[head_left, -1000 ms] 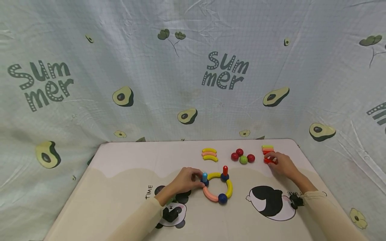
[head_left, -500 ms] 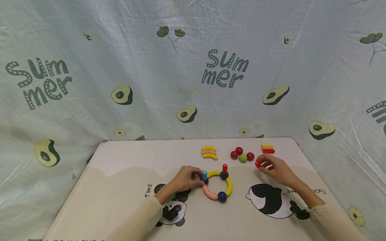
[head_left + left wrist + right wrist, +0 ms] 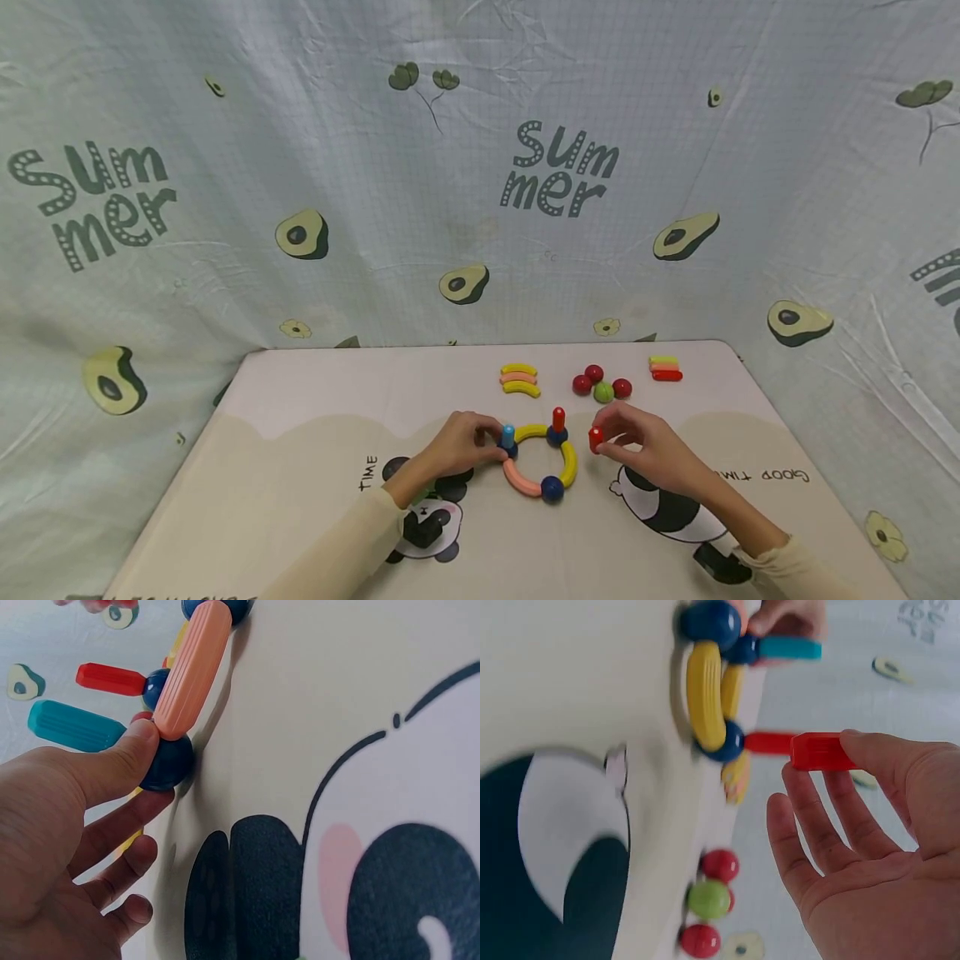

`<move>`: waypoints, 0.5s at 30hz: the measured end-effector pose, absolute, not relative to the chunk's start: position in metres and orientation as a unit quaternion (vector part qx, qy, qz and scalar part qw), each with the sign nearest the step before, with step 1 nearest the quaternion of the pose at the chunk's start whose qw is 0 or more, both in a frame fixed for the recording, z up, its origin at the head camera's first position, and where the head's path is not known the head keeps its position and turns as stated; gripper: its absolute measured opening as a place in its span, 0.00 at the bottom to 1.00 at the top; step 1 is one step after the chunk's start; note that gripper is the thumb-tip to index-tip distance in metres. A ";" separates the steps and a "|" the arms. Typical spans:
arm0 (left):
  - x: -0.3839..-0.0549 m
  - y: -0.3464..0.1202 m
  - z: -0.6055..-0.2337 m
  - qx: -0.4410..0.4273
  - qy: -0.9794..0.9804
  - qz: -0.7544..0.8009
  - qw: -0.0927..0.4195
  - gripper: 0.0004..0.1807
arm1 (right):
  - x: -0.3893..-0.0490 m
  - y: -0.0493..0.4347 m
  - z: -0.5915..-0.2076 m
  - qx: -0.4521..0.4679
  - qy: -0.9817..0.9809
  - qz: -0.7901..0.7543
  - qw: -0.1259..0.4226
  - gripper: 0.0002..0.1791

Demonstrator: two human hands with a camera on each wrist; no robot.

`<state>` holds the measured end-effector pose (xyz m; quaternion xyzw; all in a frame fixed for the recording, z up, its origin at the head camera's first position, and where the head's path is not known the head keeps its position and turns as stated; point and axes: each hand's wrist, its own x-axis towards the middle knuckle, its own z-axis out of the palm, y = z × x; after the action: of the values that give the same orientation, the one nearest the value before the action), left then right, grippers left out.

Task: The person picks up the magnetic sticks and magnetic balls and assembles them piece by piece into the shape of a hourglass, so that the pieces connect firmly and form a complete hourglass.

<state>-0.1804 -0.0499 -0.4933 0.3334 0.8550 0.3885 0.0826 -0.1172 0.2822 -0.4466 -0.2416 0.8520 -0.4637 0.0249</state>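
Observation:
A ring of curved rods and dark blue balls lies on the table. It has a salmon curved rod (image 3: 193,671), yellow curved rods (image 3: 570,467) and a bare front ball (image 3: 552,489). A red rod (image 3: 558,419) stands upright on the far ball, a teal rod (image 3: 75,724) on the left ball (image 3: 171,765). My left hand (image 3: 459,446) pinches that left ball between thumb and fingers. To the right of the ring, above the table, my right hand (image 3: 648,446) pinches another short red rod (image 3: 825,751) between thumb and fingertips, held upright and apart from the ring.
Behind the ring lie yellow and salmon curved rods (image 3: 519,379). Red balls (image 3: 622,388) and a green ball (image 3: 603,392) sit right of them. Several short rods (image 3: 665,369) lie at the back right. A printed curtain (image 3: 375,167) hangs behind the table (image 3: 300,467).
My right hand has taken a red rod from the back right group and brought it left and nearer, beside the ring, turning it upright. My left hand stays on the ball.

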 end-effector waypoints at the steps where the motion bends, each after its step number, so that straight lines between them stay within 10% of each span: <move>1: -0.180 -0.050 -0.493 0.333 0.855 0.388 0.083 0.12 | -0.116 0.278 -0.447 -0.248 0.849 -0.466 0.028 0.14; 15: -0.179 -0.049 -0.490 0.333 0.857 0.384 0.087 0.12 | -0.102 0.244 -0.464 -0.272 0.819 -0.502 0.057 0.14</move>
<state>-0.1792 -0.0490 -0.4899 0.3330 0.8566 0.3842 0.0875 -0.1017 0.2435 -0.4642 -0.2722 0.8188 -0.5021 0.0573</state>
